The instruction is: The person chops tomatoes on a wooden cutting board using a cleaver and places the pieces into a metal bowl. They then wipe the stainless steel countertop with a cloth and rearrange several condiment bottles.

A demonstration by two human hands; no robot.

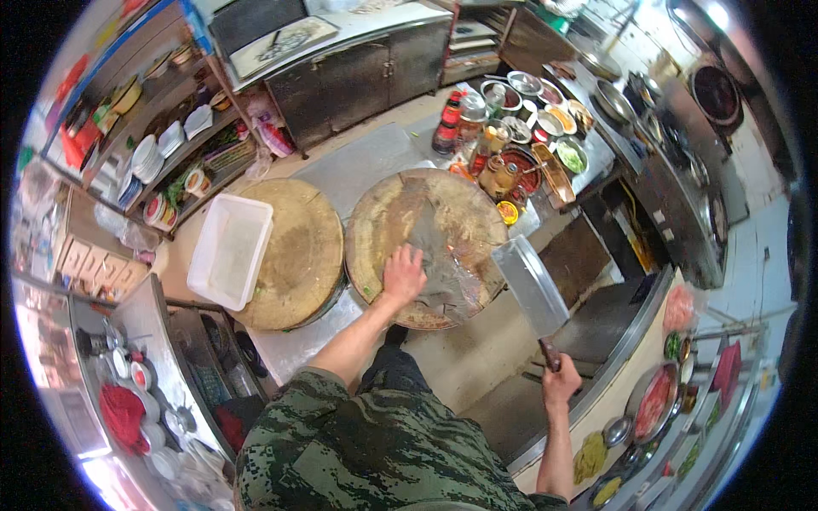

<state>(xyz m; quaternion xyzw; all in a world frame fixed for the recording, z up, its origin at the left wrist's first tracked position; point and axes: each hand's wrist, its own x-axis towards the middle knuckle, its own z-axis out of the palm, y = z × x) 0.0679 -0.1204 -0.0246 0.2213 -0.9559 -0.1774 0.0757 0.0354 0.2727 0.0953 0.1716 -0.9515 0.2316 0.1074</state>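
My right hand (561, 381) grips the dark wooden handle of a cleaver (532, 286), its broad blade held out to the right of the boards, clear of them. My left hand (404, 274) rests on a grey cloth (438, 262) that lies over the right round wooden chopping block (377, 211). Whether its fingers pinch the cloth cannot be made out. Small reddish scraps and wet marks show at the cloth's right side. On the left round chopping block (307, 255), a white plastic tub (230, 249) overlaps the left edge.
Sauce bottles (447, 121), bowls of ingredients (571, 156) and a small yellow-rimmed tub (508, 213) crowd the counter beyond the right block. Shelves with stacked plates (147, 160) stand at left. A side counter at lower right holds a metal basin of red food (655, 402).
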